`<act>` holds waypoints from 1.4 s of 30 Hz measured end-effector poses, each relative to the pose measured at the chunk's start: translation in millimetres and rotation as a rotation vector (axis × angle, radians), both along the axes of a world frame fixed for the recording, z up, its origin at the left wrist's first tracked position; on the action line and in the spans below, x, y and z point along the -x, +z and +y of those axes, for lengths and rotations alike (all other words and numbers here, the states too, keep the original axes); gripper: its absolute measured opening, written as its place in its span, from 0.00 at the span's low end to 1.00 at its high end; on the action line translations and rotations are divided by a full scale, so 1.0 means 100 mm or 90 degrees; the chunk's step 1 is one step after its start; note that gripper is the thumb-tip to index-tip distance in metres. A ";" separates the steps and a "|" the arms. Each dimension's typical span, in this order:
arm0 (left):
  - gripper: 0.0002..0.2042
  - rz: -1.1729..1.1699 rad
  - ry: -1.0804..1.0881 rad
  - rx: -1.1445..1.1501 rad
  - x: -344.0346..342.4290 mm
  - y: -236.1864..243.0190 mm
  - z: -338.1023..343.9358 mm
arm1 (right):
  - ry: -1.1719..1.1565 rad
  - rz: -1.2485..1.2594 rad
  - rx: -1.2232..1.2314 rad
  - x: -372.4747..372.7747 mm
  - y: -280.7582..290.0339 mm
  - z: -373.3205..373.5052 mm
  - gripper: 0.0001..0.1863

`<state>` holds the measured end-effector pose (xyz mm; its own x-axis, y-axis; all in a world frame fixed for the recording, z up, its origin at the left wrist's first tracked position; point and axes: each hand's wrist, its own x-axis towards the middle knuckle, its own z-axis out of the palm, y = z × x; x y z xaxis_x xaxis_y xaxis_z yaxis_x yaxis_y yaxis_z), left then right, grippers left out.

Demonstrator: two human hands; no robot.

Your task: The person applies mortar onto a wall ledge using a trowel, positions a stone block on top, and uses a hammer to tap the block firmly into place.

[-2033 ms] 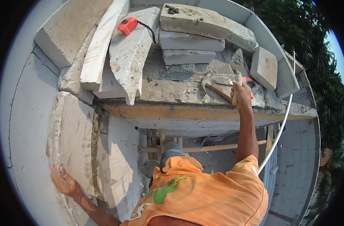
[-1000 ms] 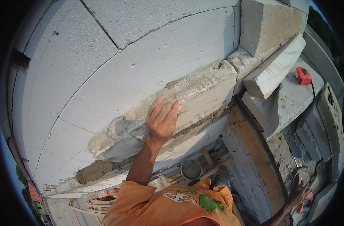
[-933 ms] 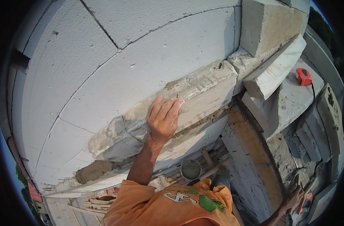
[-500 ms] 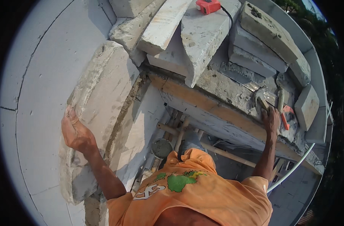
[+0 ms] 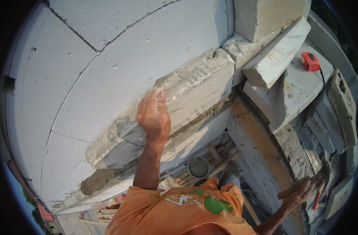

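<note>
My left hand (image 5: pixel 154 119) lies with outstretched fingers over the top edge of a long pale block (image 5: pixel 198 92), which rests on a mortar bed along a wall. The fingers are at the narrow seam between block and wall. At the lower right, my right hand (image 5: pixel 298 196) is around the wooden handle of a hammer (image 5: pixel 282 194). Its dark head (image 5: pixel 328 168) points away over the mortar-stained ledge. Beside it lie a toothed metal blade (image 5: pixel 314 159) and a tool with an orange-red handle (image 5: pixel 318 197).
The light grey block wall (image 5: pixel 89 98) rises on the left. Cut blocks (image 5: pixel 277 55) are piled at the back right, with a red tape measure (image 5: pixel 311 62) on one. Below, a bucket of grey mortar (image 5: pixel 198 167) stands among wooden poles (image 5: pixel 222 165). Wet mortar (image 5: pixel 96 181) sits beyond the block's near end.
The view has turned left, so the ledge shifts right. My left hand has moved along the block toward its middle. The hammer handle now shows in my right hand.
</note>
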<state>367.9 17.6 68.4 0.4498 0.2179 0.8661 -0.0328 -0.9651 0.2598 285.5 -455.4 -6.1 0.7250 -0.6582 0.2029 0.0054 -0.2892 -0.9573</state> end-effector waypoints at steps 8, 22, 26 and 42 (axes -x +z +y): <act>0.08 -0.032 -0.023 -0.045 -0.08 0.01 -0.08 | 0.428 -0.108 -0.032 -0.51 -0.01 1.24 0.24; 0.12 0.011 0.015 -0.091 -0.01 0.06 -0.07 | 0.655 -0.431 0.466 -1.09 0.68 2.24 0.25; 0.17 -0.004 0.055 -0.104 -0.04 0.00 -0.07 | 0.724 -0.292 0.375 -1.01 0.60 2.15 0.18; 0.14 0.037 0.062 -0.101 -0.03 -0.02 -0.07 | 0.725 -0.350 0.353 -1.10 0.77 2.37 0.22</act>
<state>370.7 10.6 66.0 0.4838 0.1260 0.8660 0.0728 -0.9919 0.1036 395.7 -218.3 71.0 0.5459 0.4988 0.6732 0.8296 -0.2096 -0.5175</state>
